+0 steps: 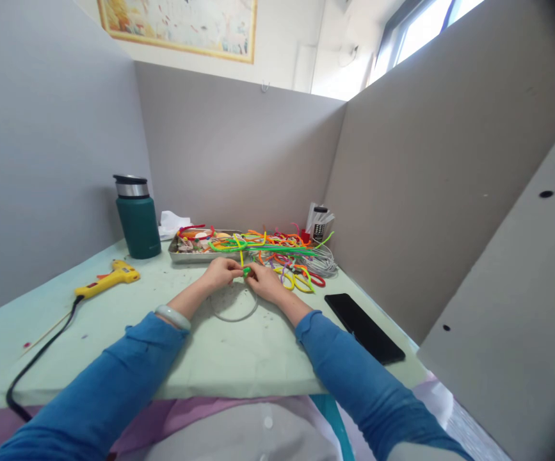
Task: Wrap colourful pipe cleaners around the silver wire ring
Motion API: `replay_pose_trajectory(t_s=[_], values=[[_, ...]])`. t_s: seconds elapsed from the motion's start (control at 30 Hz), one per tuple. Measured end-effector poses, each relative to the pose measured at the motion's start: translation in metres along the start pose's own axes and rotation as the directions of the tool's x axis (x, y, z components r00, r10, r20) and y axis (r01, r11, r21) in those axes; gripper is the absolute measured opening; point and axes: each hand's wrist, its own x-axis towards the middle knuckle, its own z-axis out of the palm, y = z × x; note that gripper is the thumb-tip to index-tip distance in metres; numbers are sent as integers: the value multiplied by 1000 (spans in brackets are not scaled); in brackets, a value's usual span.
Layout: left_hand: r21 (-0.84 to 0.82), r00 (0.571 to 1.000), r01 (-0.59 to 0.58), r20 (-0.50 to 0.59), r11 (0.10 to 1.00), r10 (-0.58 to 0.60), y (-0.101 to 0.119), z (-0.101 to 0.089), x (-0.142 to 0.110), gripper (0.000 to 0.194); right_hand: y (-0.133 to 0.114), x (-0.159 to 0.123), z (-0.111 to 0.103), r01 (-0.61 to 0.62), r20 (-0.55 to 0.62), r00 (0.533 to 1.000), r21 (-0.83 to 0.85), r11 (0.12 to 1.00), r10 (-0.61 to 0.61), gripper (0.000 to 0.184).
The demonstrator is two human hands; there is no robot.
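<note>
My left hand (223,273) and my right hand (265,282) meet above the table, their fingertips pinched together. Between them shows a small green pipe cleaner bundle (247,272), partly covered by fingers. A yellow pipe cleaner (241,255) rises just behind the fingertips; whether it joins the green piece I cannot tell. Below the hands a thin grey hoop (235,320) curves over the tabletop, its upper part hidden by the hands. Behind them lies a tangled heap of coloured pipe cleaners (281,248), with yellow loops (301,283) near my right hand.
A metal tray (195,257) of small parts stands behind my left hand. To the left are a green bottle (139,224) and a yellow glue gun (109,280) with a black cord. A black phone (366,328) lies at right. Grey partitions (239,147) enclose the table.
</note>
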Motion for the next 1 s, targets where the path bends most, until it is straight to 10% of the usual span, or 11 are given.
replay_pose_trajectory(t_s=[1.0], values=[[-113,999,13,38,993,-8,4,1,-4,28,2,0,0,30,43,998,68,997,-33,27]])
